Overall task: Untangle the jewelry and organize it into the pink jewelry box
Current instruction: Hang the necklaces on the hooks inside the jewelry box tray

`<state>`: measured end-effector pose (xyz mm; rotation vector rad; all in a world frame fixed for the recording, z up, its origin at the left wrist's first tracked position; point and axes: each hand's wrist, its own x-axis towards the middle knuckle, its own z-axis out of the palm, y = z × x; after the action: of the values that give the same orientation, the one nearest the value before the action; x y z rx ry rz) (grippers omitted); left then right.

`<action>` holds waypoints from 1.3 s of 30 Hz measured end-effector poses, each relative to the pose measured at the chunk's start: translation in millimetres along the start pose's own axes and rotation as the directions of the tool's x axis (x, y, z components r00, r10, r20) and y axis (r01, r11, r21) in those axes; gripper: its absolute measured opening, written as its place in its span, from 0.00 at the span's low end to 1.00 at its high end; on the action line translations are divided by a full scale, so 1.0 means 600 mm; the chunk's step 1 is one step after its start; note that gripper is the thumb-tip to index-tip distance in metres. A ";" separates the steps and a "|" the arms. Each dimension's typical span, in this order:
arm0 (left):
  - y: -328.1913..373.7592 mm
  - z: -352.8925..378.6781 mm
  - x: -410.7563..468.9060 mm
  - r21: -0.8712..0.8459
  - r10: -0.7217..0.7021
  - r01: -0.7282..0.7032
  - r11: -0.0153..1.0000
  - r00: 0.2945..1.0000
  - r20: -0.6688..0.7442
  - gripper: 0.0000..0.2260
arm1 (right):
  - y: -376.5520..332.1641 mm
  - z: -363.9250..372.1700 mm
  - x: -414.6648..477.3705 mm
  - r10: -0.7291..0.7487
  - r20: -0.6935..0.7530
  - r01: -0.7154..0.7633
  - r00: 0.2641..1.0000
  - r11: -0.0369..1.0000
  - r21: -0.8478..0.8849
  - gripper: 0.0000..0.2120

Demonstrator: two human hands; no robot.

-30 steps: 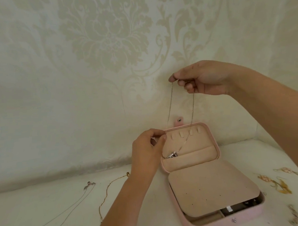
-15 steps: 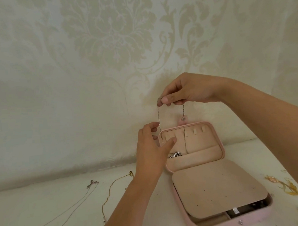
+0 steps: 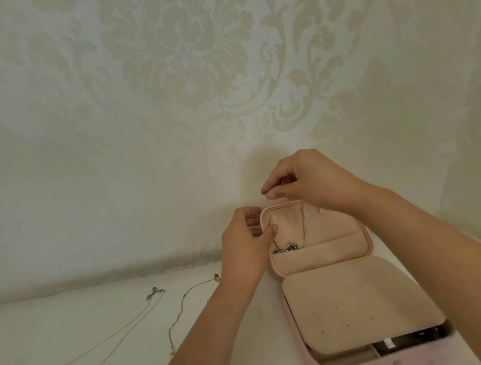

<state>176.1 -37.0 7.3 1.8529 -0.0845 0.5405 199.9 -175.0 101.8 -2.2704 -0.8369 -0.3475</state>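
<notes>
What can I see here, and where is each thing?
pink jewelry box: one, pink with beige lining, open on the table, right
hung necklace: one, silver, chain down the lid, pendant in the lid pocket
loose necklace: one, silver, on the table at left
gold chain: one, gold, on the table beside it
table: one, white, below
wall: one, cream patterned, behind
left hand: one, holds the lid's left edge
right hand: one, pinches the hung necklace above the lid

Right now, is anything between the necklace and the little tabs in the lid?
No, nothing visible is in the way. The lid stands open, gripped at its left edge by the left hand. The right hand pinches the silver necklace just above the tabs, and its pendant lies in the lid's pocket.
</notes>
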 end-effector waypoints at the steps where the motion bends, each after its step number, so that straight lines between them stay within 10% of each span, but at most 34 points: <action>1: -0.001 0.000 0.001 -0.007 -0.005 0.005 1.000 1.000 0.000 0.14 | 0.005 0.006 -0.004 0.001 -0.031 -0.001 1.000 1.000 0.005 0.05; 22: -0.004 0.000 0.006 -0.114 -0.004 0.007 0.993 1.000 0.026 0.11 | 0.054 0.069 -0.027 -0.181 -0.234 0.118 0.955 0.958 -0.261 0.04; 39: 0.010 -0.007 0.004 -0.190 0.020 -0.005 0.982 0.997 0.074 0.18 | 0.026 0.004 -0.050 0.096 0.218 -0.052 0.971 0.979 -0.198 0.04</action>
<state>175.0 -35.0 14.5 1.6877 -0.1925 0.4546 187.3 -196.0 78.6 -2.5483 -0.8599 -0.1394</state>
